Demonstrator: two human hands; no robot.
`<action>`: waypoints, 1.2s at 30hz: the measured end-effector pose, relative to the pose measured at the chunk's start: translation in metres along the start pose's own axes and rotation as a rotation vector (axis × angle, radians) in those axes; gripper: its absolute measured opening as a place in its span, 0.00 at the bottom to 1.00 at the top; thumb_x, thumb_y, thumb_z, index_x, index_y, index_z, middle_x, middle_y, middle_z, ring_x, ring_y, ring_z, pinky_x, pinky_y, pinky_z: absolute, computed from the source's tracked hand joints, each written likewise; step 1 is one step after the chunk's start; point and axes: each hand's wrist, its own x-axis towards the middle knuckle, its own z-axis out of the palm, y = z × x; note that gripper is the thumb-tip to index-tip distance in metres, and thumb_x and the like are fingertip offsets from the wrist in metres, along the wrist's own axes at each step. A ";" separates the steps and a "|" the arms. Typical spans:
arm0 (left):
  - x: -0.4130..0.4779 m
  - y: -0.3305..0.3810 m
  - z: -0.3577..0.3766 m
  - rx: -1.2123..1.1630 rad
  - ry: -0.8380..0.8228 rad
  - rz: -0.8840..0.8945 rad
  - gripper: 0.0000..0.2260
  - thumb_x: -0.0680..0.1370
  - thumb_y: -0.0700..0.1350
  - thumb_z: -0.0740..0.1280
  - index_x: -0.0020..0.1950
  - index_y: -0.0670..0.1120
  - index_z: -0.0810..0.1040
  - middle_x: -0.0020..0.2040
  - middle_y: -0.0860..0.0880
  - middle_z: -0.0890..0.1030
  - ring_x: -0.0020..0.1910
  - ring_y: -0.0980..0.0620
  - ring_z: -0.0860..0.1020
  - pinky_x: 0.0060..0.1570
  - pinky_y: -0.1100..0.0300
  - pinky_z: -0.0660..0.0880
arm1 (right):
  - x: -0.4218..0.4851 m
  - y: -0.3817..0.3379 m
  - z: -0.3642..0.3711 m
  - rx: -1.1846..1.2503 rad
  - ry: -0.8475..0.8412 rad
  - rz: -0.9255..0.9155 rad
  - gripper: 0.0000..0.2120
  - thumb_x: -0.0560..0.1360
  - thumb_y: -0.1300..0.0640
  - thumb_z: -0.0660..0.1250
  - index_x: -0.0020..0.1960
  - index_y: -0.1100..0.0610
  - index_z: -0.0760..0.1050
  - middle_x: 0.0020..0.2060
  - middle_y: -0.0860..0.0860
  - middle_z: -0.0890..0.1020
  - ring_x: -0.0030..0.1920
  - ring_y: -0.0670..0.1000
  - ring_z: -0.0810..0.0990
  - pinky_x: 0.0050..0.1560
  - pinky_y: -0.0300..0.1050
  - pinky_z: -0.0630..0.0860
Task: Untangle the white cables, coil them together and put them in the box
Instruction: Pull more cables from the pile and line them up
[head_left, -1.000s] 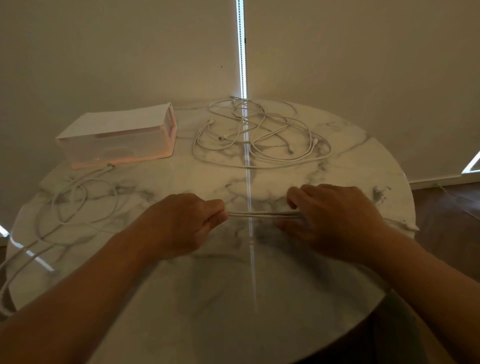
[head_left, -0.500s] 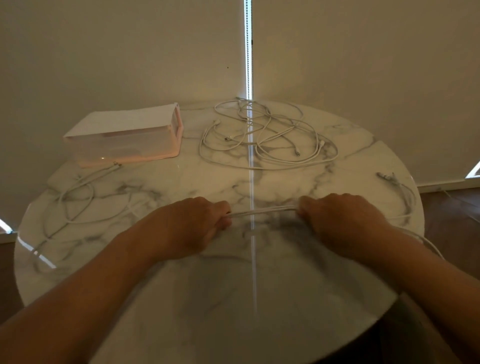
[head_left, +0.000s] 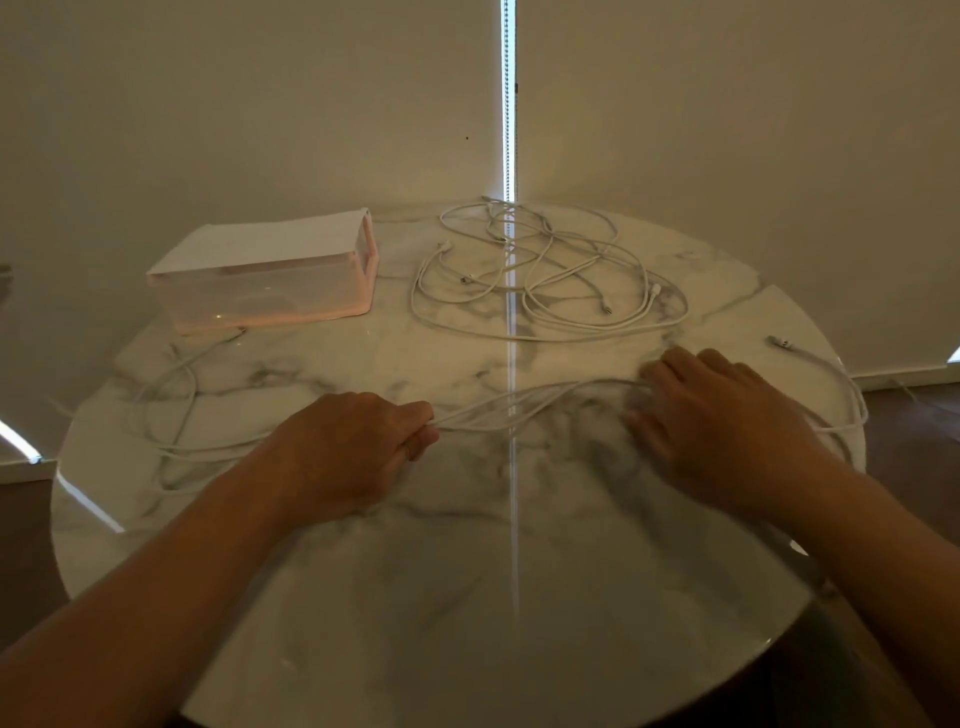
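My left hand (head_left: 358, 447) and my right hand (head_left: 722, 421) each grip a bundle of white cables (head_left: 519, 408) stretched between them over the round marble table (head_left: 467, 597). The strands fan apart slightly toward the right hand. Loose cable ends trail left (head_left: 171, 410) and right (head_left: 836, 384) of my hands. A separate tangled pile of white cables (head_left: 550, 280) lies at the far side of the table. A translucent pinkish box (head_left: 270, 280) with a white lid stands at the far left.
The table's edge curves close on all sides, with dark floor (head_left: 914, 447) to the right. A wall with a bright vertical light gap (head_left: 508, 98) stands behind the table.
My hands have moved apart, the right one going right and farther away. The cable length between them has grown and now sags and spreads into separate strands.
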 end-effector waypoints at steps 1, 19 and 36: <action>0.000 0.001 0.000 -0.009 0.006 0.009 0.19 0.73 0.63 0.37 0.39 0.55 0.60 0.28 0.54 0.67 0.28 0.54 0.67 0.33 0.56 0.61 | 0.004 -0.006 -0.001 -0.015 0.013 -0.012 0.23 0.78 0.40 0.53 0.63 0.54 0.71 0.56 0.52 0.76 0.55 0.57 0.75 0.54 0.54 0.74; 0.008 0.014 -0.005 -0.129 -0.115 0.000 0.10 0.83 0.52 0.53 0.43 0.54 0.67 0.34 0.57 0.69 0.32 0.58 0.68 0.34 0.59 0.63 | 0.044 -0.096 -0.011 0.454 -0.276 -0.414 0.10 0.82 0.52 0.56 0.42 0.45 0.64 0.41 0.44 0.71 0.39 0.46 0.72 0.40 0.44 0.69; -0.025 0.066 -0.007 -2.134 0.155 -0.929 0.18 0.77 0.50 0.65 0.60 0.37 0.75 0.54 0.36 0.83 0.51 0.41 0.83 0.49 0.49 0.80 | 0.046 -0.095 -0.013 0.460 -0.202 -0.318 0.16 0.82 0.50 0.54 0.35 0.47 0.62 0.32 0.46 0.71 0.32 0.46 0.70 0.34 0.43 0.63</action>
